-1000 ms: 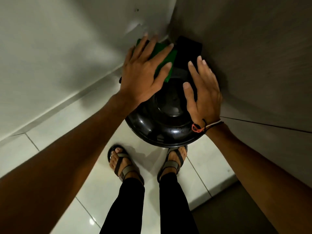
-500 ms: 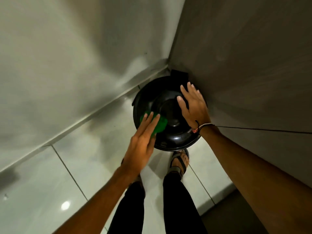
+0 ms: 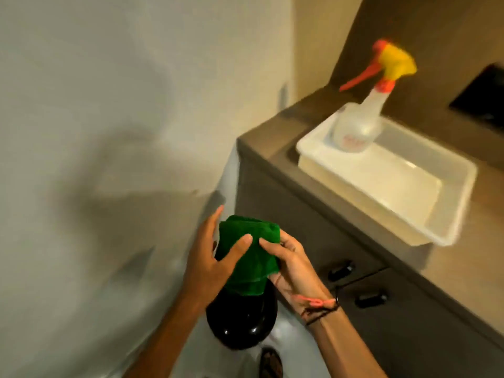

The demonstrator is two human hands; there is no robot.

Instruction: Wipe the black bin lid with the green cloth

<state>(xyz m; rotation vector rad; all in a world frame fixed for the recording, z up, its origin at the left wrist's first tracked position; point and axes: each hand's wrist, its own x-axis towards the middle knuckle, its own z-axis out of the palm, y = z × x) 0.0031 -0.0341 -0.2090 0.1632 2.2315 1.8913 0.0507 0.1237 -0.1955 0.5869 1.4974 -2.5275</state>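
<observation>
The green cloth (image 3: 249, 255) is folded and held up in the air between both hands, above the bin. My left hand (image 3: 210, 257) grips its left side with the thumb pressed on the front. My right hand (image 3: 291, 266) pinches its right edge. The glossy black bin lid (image 3: 242, 320) shows below the cloth, in the corner between the wall and the cabinet; its upper part is hidden behind the cloth and hands.
A brown cabinet (image 3: 313, 236) with dark drawer handles stands to the right. On its top sits a white plastic tub (image 3: 436, 203) holding a spray bottle (image 3: 362, 118) with a yellow and orange trigger. A pale wall (image 3: 95, 132) fills the left. One sandalled foot (image 3: 270, 362) shows below.
The cloth has come off the lid and risen into the air. My right hand left the lid and took hold of the cloth. The view has tilted up, bringing the cabinet top into sight.
</observation>
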